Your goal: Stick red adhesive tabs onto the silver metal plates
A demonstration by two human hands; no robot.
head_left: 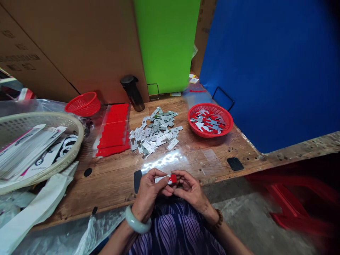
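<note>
My left hand [149,191] and my right hand [189,189] meet at the near edge of the wooden table [111,177], both pinched on one small metal piece with a red cap [167,179]. The left hand's fingers curl round its silver end; the right hand's thumb and fingers close on the red end. A loose pile of several silver metal pieces [155,132] lies further back on the table. A red basket [210,120] at the right holds several finished pieces, silver with red parts. Strips of red caps [114,130] lie in clear plastic left of the pile.
A cream basket [39,148] with packaged cards sits at the left, a small upturned red basket [83,103] behind it. A black cylinder [132,92] stands against cardboard boxes. Green [167,42] and blue [268,67] panels rise behind. Clear film [170,161] lies before my hands.
</note>
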